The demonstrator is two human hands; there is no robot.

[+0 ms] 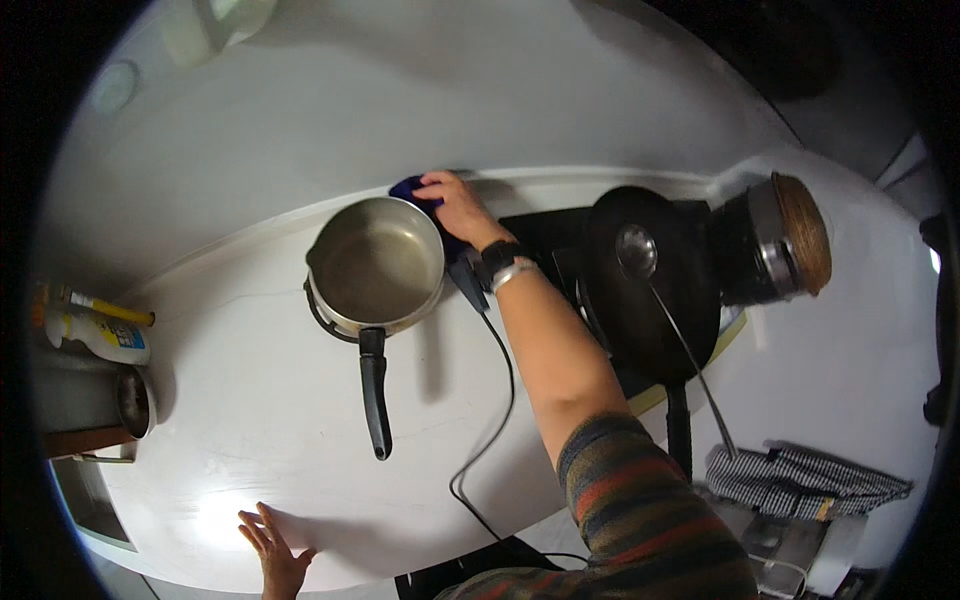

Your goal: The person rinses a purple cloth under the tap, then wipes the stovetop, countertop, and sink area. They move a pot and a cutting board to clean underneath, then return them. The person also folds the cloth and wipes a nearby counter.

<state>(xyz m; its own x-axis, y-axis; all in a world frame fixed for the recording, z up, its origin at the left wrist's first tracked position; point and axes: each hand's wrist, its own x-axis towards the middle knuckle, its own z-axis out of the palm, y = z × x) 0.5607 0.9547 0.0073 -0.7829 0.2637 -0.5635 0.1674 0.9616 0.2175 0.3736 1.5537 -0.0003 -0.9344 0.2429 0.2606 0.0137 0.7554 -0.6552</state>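
My right hand (456,206) reaches to the back of the white countertop (262,405), with its fingers on a dark blue cloth (409,187) beside the wall. The hand hides part of that cloth. Just left of it, a metal saucepan (379,262) with a black handle (375,397) sits on a dark round stand (324,319). The handle points toward me. My left hand (281,551) is near the counter's front edge with fingers apart, holding nothing. Under my right wrist, a dark grey piece (469,285) joins a black cable (512,375).
Right of my arm, a black frying pan (652,315) holds a long-handled metal ladle (637,251) on a dark stove (540,225). Beyond stands a dark pot (750,247); a checked cloth (802,480) lies nearer. A white bottle (105,337) and small bowl (135,405) are at left.
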